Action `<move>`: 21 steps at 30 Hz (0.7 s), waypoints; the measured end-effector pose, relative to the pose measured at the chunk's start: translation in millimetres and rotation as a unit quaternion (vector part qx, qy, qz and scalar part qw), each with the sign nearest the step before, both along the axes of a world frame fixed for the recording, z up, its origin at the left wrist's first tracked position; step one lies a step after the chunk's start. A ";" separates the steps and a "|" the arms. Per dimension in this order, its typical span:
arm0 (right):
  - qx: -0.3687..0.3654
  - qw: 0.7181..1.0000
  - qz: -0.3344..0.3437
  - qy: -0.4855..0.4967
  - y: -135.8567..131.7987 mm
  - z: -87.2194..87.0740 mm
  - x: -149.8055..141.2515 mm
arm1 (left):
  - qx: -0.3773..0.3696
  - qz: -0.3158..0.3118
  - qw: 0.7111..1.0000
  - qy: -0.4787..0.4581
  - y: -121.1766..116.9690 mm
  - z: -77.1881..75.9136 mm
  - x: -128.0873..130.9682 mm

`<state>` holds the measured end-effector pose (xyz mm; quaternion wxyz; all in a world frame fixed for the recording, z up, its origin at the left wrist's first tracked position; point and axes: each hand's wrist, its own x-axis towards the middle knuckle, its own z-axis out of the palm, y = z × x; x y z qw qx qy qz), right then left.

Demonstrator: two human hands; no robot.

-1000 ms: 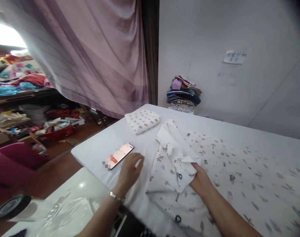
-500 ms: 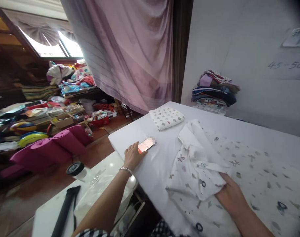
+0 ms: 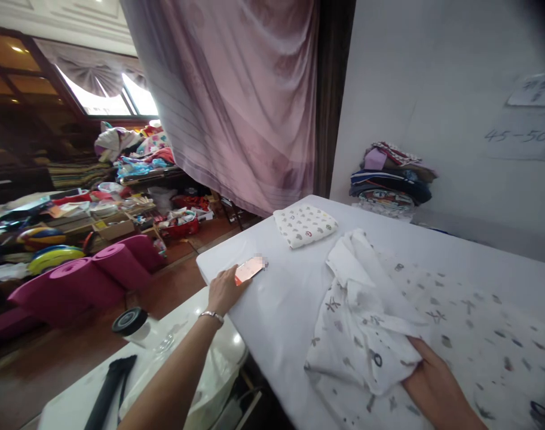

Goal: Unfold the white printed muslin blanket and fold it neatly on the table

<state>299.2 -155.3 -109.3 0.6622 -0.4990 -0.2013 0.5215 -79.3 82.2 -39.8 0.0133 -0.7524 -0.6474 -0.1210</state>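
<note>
My left hand (image 3: 223, 289) reaches to the near left corner of the white table (image 3: 276, 298) and rests on a phone (image 3: 250, 269) with a lit screen, fingers laid over its near end. My right hand (image 3: 429, 382) lies at the lower right on a large white printed cloth (image 3: 366, 322), its fingers tucked under a bunched fold, so their grip is hidden. A small folded printed cloth (image 3: 305, 224) lies further back on the table.
A stack of folded fabrics (image 3: 391, 176) sits against the white wall. A pink curtain (image 3: 236, 101) hangs behind the table. Left of me are magenta rolls (image 3: 88, 280), a lower white surface with a dark-lidded cup (image 3: 131, 322), and cluttered shelves.
My left hand has slid the phone toward the table's left edge. The view has swung left, and my right hand stays on the printed cloth.
</note>
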 end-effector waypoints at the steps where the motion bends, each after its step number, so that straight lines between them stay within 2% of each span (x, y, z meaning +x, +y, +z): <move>1: 0.002 1.000 -0.002 -0.003 -0.1 -0.6 0.3 | -0.002 0.008 1.000 0.004 6.8 1.2 -6.4; 5: 0.016 1.000 0.014 0.004 -0.1 4.5 -1.6 | -0.024 0.059 0.998 0.020 36.9 8.0 -29.3; 8: 0.019 0.999 0.026 0.038 0.6 12.0 -4.2 | 0.010 0.069 0.997 0.015 50.5 12.9 -30.1; 11: 0.015 0.998 0.036 0.058 1.1 20.3 -6.8 | 0.036 0.022 0.994 -0.101 44.0 14.8 -1.2; 13: 0.006 0.997 0.038 0.064 1.0 27.1 -9.6 | -0.022 -0.033 0.971 -0.238 29.8 13.8 34.7; 15: 0.003 0.998 0.026 0.064 0.9 34.8 -14.2 | -0.121 -0.100 0.916 -0.369 13.4 11.7 78.1; 16: 0.005 0.998 0.017 0.062 1.1 38.8 -17.1 | -0.194 -0.117 0.872 -0.435 6.3 10.6 100.3; 19: 0.009 0.998 0.004 0.058 2.6 51.5 -27.3 | -0.399 -0.104 0.719 -0.560 -4.8 8.3 160.1; 21: 0.020 0.998 0.006 0.053 4.5 60.1 -34.1 | -0.486 -0.089 0.639 -0.589 -2.3 7.4 191.8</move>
